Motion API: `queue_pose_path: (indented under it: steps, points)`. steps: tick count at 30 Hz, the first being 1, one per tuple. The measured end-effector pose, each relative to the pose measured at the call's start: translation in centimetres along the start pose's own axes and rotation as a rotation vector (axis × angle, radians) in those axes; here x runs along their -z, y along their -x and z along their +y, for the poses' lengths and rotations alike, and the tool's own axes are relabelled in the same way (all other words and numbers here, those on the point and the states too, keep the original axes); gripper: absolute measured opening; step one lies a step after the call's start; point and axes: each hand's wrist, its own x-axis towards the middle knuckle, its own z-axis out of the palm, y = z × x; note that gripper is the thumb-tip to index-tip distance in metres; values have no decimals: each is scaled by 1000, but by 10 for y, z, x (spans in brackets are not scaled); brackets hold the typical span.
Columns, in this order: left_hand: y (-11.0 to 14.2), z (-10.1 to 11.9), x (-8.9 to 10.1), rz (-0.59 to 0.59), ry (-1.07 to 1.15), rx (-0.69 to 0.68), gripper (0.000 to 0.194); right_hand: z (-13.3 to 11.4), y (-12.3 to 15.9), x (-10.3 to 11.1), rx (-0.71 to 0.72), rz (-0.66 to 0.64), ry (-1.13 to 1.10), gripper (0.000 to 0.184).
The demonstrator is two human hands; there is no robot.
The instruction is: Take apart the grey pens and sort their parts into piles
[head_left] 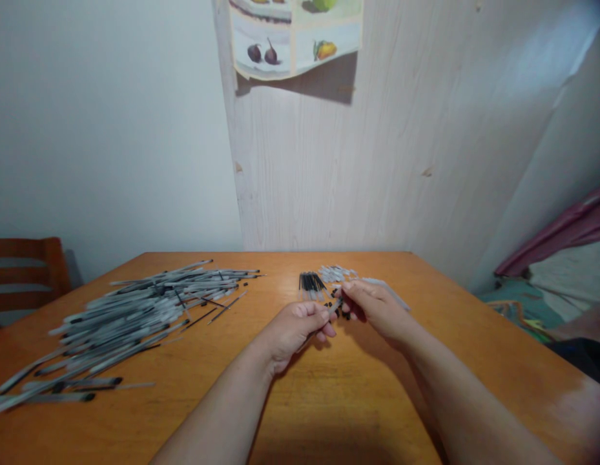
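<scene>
In the middle of the view, my left hand (300, 326) is closed, its thumb and fingers pinching a short translucent pen part (334, 306). My right hand (370, 302) is closed at that part's other end, fingertips together; whether it grips a separate small piece there is hidden. Small black pen plugs (347, 316) lie just under the fingertips. Behind the hands, a row of black-tipped pen refills (310, 282) lies side by side. Beside it sits a small heap of clear pen caps (336, 274). Translucent pen tubes (395, 296) show partly behind my right hand.
A large loose pile of translucent pens (149, 310) with black ends covers the left of the wooden table (300, 413). A few thin refills (227, 308) lie at its edge. A wooden chair (28, 271) stands left. Cloth (561, 245) lies right; a fruit poster (294, 39) hangs behind.
</scene>
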Motion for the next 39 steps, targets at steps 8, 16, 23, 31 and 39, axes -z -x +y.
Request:
queue_pose_path:
  steps: [8, 16, 23, 31, 39]
  points:
    - [-1, -2, 2, -2, 18, -8, 41, -9, 4, -1, -23, -39, 7, 46]
    - [3, 1, -6, 40, -3, -15, 35, 8, -2, -3, 55, 45, 99, 46]
    - [4, 4, -10, 63, -32, 7, 36, 10, -3, -4, 62, 47, 110, 47]
    - [3, 4, -2, 3, 0, 33, 42, 2, 1, -1, -67, -50, -114, 40]
    - [6, 7, -9, 66, -11, 14, 36, 2, 0, -4, -35, -17, -77, 41]
